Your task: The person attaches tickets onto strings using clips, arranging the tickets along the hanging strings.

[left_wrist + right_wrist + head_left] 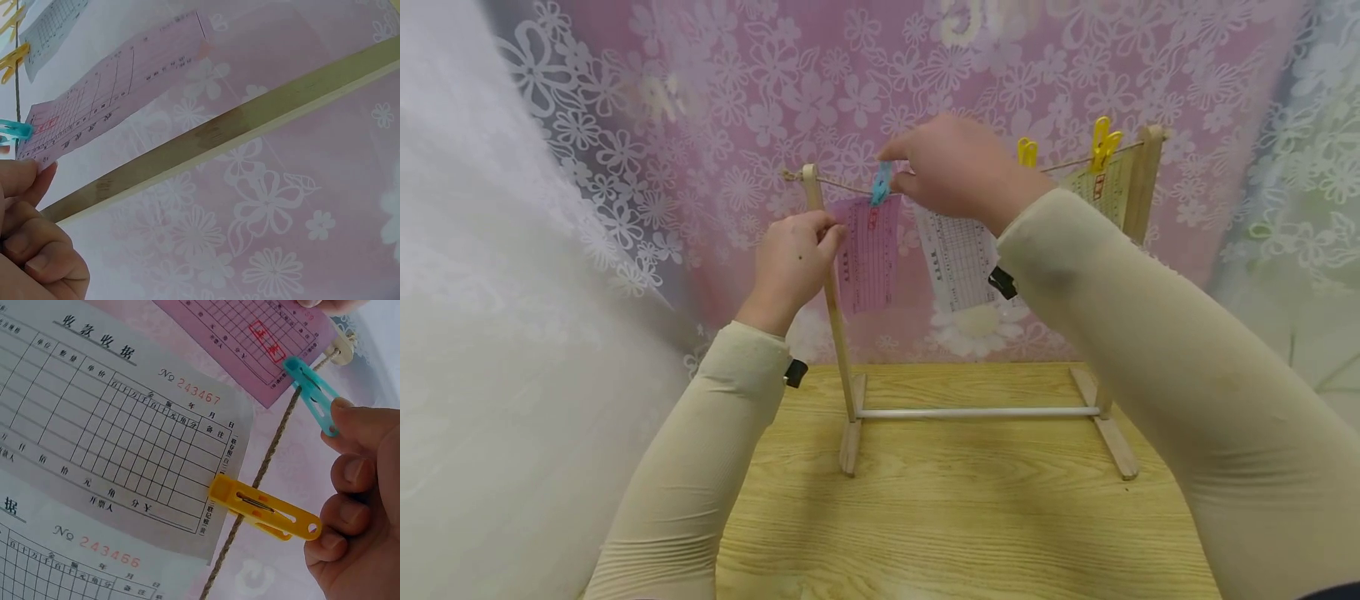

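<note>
A pink receipt slip [868, 258] hangs from a twine line [281, 431] near the left post. My left hand [797, 262] pinches its upper left corner between thumb and forefinger, seen close in the left wrist view. My right hand [958, 171] pinches the handle end of a light blue clothespin [312, 394], whose nose sits over the twine and the slip's top edge. Beside it hangs a white receipt slip [156, 425], clipped by a yellow clothespin [262, 506] just below my right fingers. In the head view my right hand hides part of the line.
A wooden stand carries the twine, with a left post [838, 350], a right post [1142, 187] and a white bar [977, 412]. Farther right, another yellow clothespin [1103, 146] holds a yellowish slip [1116, 192]. Flowered curtain [737, 108] hangs behind the wooden table [955, 517].
</note>
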Demonstrator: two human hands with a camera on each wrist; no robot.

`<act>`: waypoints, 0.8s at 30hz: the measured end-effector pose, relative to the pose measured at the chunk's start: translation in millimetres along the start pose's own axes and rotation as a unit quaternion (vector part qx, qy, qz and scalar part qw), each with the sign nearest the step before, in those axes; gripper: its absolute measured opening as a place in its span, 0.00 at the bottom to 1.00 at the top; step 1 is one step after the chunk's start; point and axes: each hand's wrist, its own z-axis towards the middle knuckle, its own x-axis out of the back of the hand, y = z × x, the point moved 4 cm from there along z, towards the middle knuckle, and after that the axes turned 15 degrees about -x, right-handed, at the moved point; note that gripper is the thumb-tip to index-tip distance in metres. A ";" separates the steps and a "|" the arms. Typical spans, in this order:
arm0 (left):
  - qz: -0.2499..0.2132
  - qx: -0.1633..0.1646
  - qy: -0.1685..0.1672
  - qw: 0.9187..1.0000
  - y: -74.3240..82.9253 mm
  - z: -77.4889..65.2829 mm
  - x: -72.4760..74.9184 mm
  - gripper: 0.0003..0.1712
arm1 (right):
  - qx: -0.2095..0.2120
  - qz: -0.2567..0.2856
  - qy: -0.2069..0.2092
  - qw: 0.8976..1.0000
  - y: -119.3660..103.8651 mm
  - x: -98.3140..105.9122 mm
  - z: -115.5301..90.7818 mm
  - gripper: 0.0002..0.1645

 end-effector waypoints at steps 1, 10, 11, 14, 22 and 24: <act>-0.002 -0.001 0.002 1.000 -0.3 -0.2 0.0 0.16 | 0.000 -0.005 0.003 1.000 -0.1 0.0 -1.1 0.28; -0.024 -0.011 0.028 0.999 -5.8 -9.6 -0.6 0.14 | 0.009 -0.017 0.042 0.999 5.9 -1.2 -13.2 0.34; -0.023 -0.013 0.031 0.999 -6.3 -11.4 -0.6 0.14 | 0.012 -0.011 0.051 0.999 7.9 -1.5 -15.3 0.34; -0.020 -0.017 0.035 0.999 -7.8 -17.9 -0.2 0.15 | 0.019 0.019 0.077 0.997 15.3 -3.3 -23.7 0.33; -0.002 -0.025 0.018 1.000 -11.9 -35.4 -3.2 0.16 | 0.037 0.079 0.128 0.988 33.8 -10.2 -51.5 0.29; -0.003 -0.026 0.017 1.000 -12.8 -40.1 -4.2 0.15 | 0.040 0.084 0.137 0.986 38.6 -12.8 -57.4 0.28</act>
